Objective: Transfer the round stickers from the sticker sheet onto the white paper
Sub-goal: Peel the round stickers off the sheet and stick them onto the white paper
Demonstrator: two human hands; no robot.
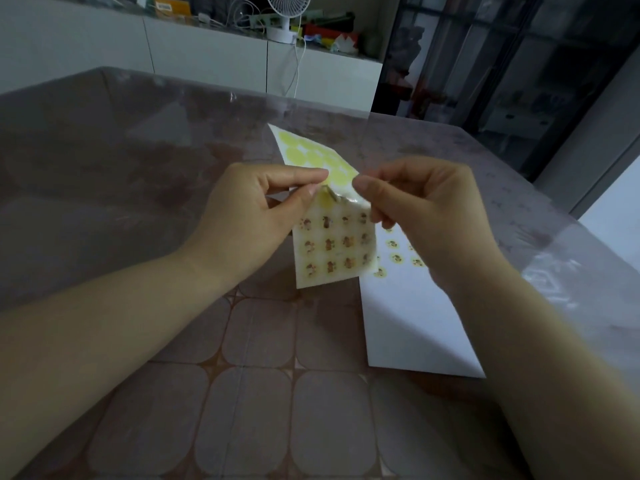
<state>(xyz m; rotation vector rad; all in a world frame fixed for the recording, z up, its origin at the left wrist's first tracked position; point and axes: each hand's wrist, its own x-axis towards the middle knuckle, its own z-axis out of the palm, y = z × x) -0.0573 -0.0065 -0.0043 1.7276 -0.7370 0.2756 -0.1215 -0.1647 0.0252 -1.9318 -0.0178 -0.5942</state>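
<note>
The sticker sheet (334, 251) is held in the air above the worktop (138, 174), roughly at the centre of the head view, with its printed face toward the camera and its lower edge hanging free. The left hand (256, 216) holds the sheet at its upper left corner: the grip is narrow, with thumb and forefinger pinched together on the corner. The right hand (422, 216) holds the upper right corner in the same way, its thumb and forefinger closed on the edge and the remaining fingers curled behind. Between the two grips the upper edge of the sheet is curled over. A yellow disc sits at this curl, just beside the left thumb; whether it is lifted from the backing cannot be told. The sheet carries rows of small printed discs. The white paper (408, 327) lies flat on the worktop to the right, partly under the right hand and wrist. Several round stickers (396, 258) are stuck on its upper part, near the right hand. A second sheet (311, 154) with plain yellow discs lies on the worktop beyond the hands. The worktop shows a pattern of rounded squares. Against the far wall, a white cabinet (207, 53) carries a small fan (287, 12).
</note>
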